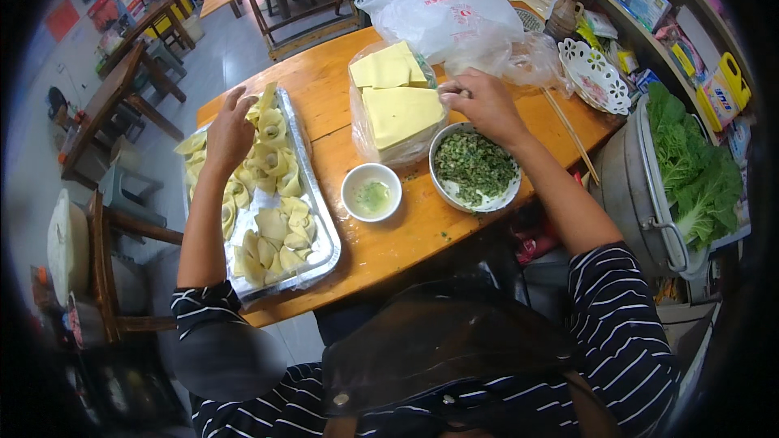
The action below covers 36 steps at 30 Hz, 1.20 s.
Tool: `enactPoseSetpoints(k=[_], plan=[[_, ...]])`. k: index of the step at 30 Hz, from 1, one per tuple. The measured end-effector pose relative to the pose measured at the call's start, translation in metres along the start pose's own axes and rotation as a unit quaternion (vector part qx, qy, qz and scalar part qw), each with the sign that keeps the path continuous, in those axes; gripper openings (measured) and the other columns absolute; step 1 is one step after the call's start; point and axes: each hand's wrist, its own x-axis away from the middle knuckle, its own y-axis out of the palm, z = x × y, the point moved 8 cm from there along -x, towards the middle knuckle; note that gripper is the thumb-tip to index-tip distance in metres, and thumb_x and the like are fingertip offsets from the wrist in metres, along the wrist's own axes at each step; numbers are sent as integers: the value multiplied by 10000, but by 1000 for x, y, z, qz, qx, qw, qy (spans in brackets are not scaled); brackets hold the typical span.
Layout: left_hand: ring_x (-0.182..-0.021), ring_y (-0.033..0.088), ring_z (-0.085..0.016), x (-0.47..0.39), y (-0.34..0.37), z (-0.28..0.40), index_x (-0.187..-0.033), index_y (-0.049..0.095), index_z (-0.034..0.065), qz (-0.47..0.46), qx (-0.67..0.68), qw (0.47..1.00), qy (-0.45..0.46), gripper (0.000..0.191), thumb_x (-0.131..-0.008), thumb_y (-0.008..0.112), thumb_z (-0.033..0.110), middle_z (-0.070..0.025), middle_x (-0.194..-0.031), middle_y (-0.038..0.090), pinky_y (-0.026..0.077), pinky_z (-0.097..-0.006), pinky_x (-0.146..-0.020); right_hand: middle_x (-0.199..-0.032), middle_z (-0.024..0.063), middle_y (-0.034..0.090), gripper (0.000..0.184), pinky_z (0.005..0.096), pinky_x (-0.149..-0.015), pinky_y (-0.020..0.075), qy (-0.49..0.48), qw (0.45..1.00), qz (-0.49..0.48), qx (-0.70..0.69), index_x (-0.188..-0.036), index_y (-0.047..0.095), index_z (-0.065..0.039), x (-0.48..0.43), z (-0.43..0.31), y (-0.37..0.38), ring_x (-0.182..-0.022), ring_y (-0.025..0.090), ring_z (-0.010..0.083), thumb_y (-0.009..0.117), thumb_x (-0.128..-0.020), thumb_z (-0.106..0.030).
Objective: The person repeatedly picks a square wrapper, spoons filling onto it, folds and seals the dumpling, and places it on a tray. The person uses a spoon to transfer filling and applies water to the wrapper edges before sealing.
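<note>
My left hand [230, 129] is over the far end of a metal tray [328, 243], its fingertips beside a folded yellow wonton [265, 101]. Whether the fingers grip that wonton cannot be told. Several filled wontons [283, 179] lie in the tray. Fingers curled, my right hand [481, 100] is at the right edge of a stack of yellow wonton wrappers [401, 115] in a clear plastic bag. Something small may be between its fingertips. Just below it is a bowl of chopped green filling [475, 164]. A small white bowl [371, 192] of cloudy liquid with green bits stands between tray and filling.
A white plastic bag [444, 18] covers the table's far end. Chopsticks [571, 137] and an openwork white dish [593, 76] are at the right. Leafy greens [694, 164] lie on a large metal pot [627, 188]. Shelves [645, 24] line the right side.
</note>
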Motion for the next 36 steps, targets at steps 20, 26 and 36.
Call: enactPoseSetpoints(k=[20,26,36], plan=[[-1102,603,-228,157,-87,194,-1081,661,-11,-2,432,902,-4,223,-872,582,2,-160,-1244,600,485,-318,-916,-922,133,650,199,445,-759,504,-33,988,62,140,-925,685,-73,-70,-1,50,-862,642,335,612,-876,-251],[-1271,475,-228,141,-24,215,-1391,395,-54,-36,721,667,-184,511,-931,569,82,-162,-1335,512,365,-347,-1079,-925,214,669,217,469,-785,489,-50,993,1,111,-938,639,-18,-92,-46,-3,-886,637,382,568,-885,-215],[-1346,416,-303,120,27,297,-1395,383,-22,-153,924,329,-120,773,-910,554,555,-200,-1445,421,322,-439,-1143,-776,48,635,220,311,-638,468,-122,963,-240,8,-932,668,27,-56,-171,-36,-698,578,147,605,-895,-181]])
